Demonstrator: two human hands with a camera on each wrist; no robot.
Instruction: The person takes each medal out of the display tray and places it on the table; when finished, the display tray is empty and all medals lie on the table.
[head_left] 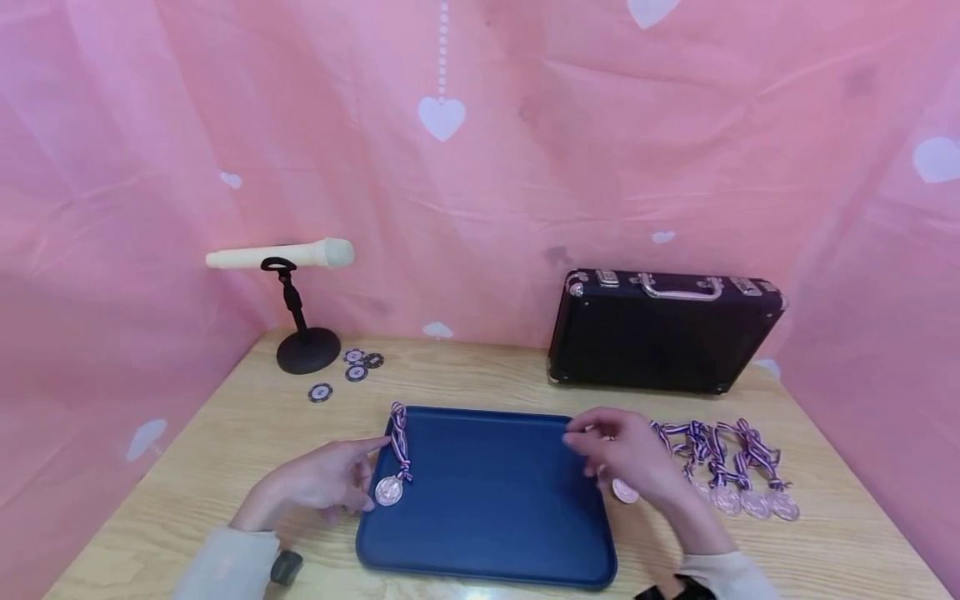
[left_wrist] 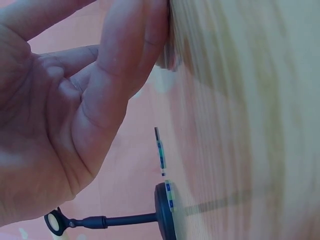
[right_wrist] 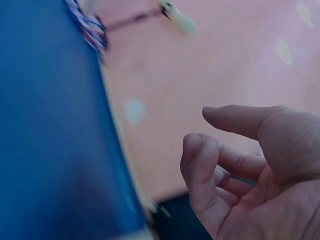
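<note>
A medal [head_left: 388, 491] with a striped ribbon [head_left: 400, 442] lies at the left side of a dark blue tray [head_left: 491, 500]. My left hand [head_left: 326, 479] is at the tray's left edge, its index fingertip right at the ribbon and its other fingers bent near the medal. In the left wrist view no object shows in its palm. Over the tray's right edge hovers my right hand [head_left: 626, 450], fingers loosely bent and holding nothing, as the right wrist view confirms. Partly covered by it, another medal [head_left: 625, 492] lies just right of the tray.
Several ribboned medals [head_left: 753, 503] lie in a row at the right. Behind them stands a black case [head_left: 660, 333] with a silver handle. A white microphone [head_left: 300, 253] rests on a black stand [head_left: 308, 350] at the back left, with several poker chips [head_left: 356, 372] beside it.
</note>
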